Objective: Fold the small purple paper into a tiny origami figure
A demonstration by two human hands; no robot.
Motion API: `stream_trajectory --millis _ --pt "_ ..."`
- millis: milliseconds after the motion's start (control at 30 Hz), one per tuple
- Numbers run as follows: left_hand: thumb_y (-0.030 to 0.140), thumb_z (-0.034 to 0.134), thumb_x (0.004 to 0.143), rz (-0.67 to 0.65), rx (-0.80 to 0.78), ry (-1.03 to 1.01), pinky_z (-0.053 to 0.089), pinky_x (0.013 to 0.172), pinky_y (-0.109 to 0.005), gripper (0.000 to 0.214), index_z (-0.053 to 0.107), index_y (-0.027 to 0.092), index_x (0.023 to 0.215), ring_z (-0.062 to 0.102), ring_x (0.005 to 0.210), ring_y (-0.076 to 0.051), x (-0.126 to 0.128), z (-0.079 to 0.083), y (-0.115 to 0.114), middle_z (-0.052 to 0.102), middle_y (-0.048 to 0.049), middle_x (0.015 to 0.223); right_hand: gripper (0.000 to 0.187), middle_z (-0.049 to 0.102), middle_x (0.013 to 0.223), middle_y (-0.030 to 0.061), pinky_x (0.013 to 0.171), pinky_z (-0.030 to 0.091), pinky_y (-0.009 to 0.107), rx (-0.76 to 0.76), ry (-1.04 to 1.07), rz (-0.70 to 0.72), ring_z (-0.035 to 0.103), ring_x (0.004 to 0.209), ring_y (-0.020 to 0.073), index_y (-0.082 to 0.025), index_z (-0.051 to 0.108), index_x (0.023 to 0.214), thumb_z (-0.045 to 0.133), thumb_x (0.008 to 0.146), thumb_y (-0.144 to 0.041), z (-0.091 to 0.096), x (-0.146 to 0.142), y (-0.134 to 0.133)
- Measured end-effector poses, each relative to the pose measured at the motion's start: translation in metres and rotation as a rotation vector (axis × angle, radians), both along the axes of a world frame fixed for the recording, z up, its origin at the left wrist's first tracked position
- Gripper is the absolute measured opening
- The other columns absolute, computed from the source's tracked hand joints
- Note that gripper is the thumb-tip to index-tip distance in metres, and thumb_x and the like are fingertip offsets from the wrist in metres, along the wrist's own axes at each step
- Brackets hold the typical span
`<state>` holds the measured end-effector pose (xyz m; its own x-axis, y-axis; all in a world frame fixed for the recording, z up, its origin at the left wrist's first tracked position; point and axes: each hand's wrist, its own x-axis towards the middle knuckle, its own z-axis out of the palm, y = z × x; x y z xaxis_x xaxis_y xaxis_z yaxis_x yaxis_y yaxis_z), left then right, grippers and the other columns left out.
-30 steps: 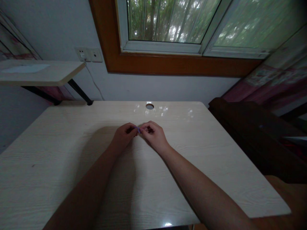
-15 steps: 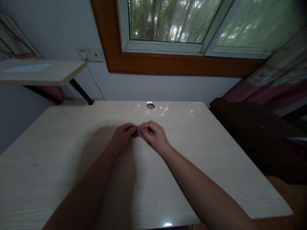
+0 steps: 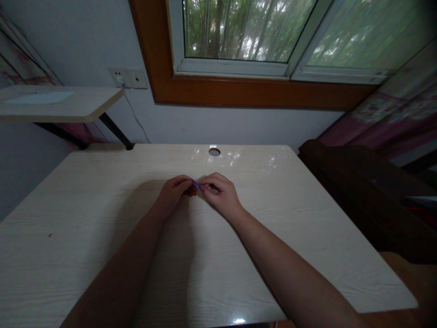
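A small purple-blue piece (image 3: 196, 185), perhaps a folded strip, is pinched between my two hands over the pale wood-grain desk (image 3: 290, 218). My left hand (image 3: 173, 193) grips its left end, thumb and forefinger closed. From the other side, my right hand (image 3: 221, 193) pinches the right end, the thumb below the bent forefinger. The fingertips nearly meet and cover most of the piece, so its full shape and kind do not show.
A round cable hole (image 3: 214, 152) lies near the desk's back edge. At the left stands a raised shelf (image 3: 61, 105) on black legs. A white cord runs down from the wall socket (image 3: 128, 78). Dark furniture (image 3: 362, 191) is beyond the right edge.
Both hands keep their pinch in nearly the same place. The fingers have shifted very slightly around the purple-blue piece.
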<state>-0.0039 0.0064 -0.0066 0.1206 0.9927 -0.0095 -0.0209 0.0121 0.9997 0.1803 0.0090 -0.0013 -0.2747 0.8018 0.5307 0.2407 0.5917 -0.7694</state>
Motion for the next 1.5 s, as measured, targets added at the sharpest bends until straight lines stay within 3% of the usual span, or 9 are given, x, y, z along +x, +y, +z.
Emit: stream_trajectory --millis 667,867,1267,1500 --pt "0.044 0.065 0.081 -0.037 -0.020 -0.026 0.054 0.067 -0.030 0.029 0.069 0.016 0.082 0.066 0.068 -0.017 -0.0018 -0.0007 0.0009 0.072 -0.0066 0.076 0.016 0.068 0.088 0.0041 0.069 0.051 0.030 -0.058 0.013 -0.009 0.062 0.079 0.0170 -0.028 0.075 0.096 0.062 0.087 -0.025 -0.0054 0.0011 0.0036" --pt "0.042 0.065 0.083 -0.037 -0.023 -0.065 0.054 0.066 -0.028 0.027 0.070 0.015 0.083 0.066 0.067 -0.016 -0.0003 -0.0004 0.0004 0.072 -0.0061 0.076 0.016 0.067 0.086 0.0036 0.068 0.050 0.029 -0.058 0.013 -0.014 0.062 0.079 0.0169 -0.027 0.075 0.096 0.061 0.087 -0.024 -0.0049 0.0004 0.0036" --pt "0.031 0.065 0.079 -0.023 0.085 0.105 0.050 0.068 -0.027 0.016 0.065 0.016 0.082 0.063 0.068 -0.014 0.0016 -0.0035 0.0000 0.069 -0.0021 0.074 0.013 0.062 0.079 0.0021 0.064 0.047 0.026 -0.058 -0.028 -0.049 0.059 0.071 0.0141 -0.024 0.074 0.092 0.063 0.086 -0.023 -0.0046 0.0003 0.0040" --pt "0.026 0.063 0.077 -0.021 0.027 0.056 0.049 0.065 -0.026 0.012 0.065 0.015 0.079 0.063 0.064 -0.014 0.0037 0.0026 -0.0017 0.068 -0.0016 0.069 0.012 0.059 0.076 0.0011 0.062 0.046 0.024 0.015 -0.034 -0.028 0.056 0.070 0.0127 -0.022 0.073 0.091 0.063 0.085 -0.020 -0.0060 0.0003 0.0038"
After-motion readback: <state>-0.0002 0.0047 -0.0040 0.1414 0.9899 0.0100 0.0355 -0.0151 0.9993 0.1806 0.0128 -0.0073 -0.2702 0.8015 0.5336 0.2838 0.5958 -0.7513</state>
